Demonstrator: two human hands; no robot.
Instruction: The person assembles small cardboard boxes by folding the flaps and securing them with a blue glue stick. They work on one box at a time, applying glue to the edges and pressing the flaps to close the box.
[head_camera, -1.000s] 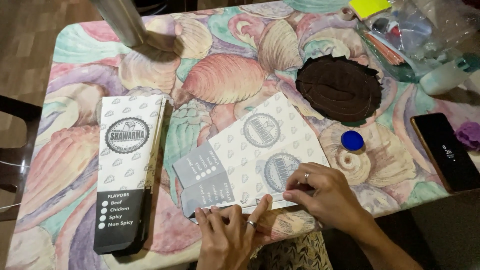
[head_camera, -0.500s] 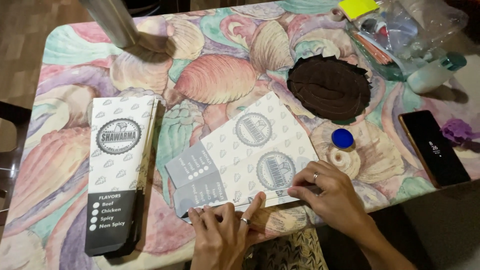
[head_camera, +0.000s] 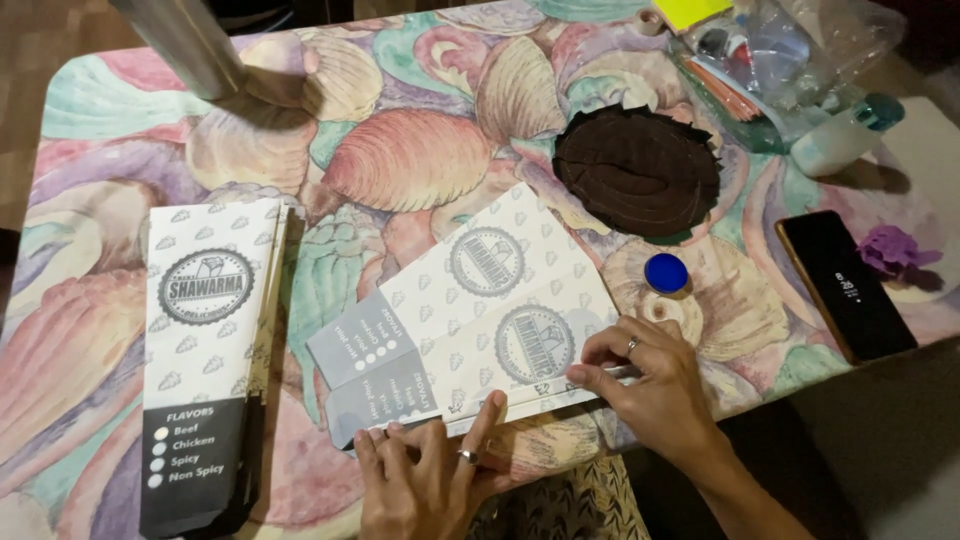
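A flat white paper food sleeve (head_camera: 480, 310) with round grey stamps and a grey end lies slanted on the shell-patterned table (head_camera: 400, 160). My left hand (head_camera: 425, 480) presses flat on its near edge, fingers stretched along the fold. My right hand (head_camera: 650, 380) pinches the sleeve's right near corner against the table; a ring shows on each hand. A stack of the same sleeves (head_camera: 205, 360), with a black lower end, lies to the left.
A dark brown round mat (head_camera: 635, 170) and a small blue cap (head_camera: 666, 272) lie beyond my right hand. A black phone (head_camera: 845, 285), a purple scrap (head_camera: 890, 250), a white bottle (head_camera: 840, 140), clear plastic bags (head_camera: 780, 50) and a metal post (head_camera: 185, 45) stand around.
My left hand has flattened and slid a little along the sleeve's near edge. My right hand stays at the right corner. The view has shifted slightly.
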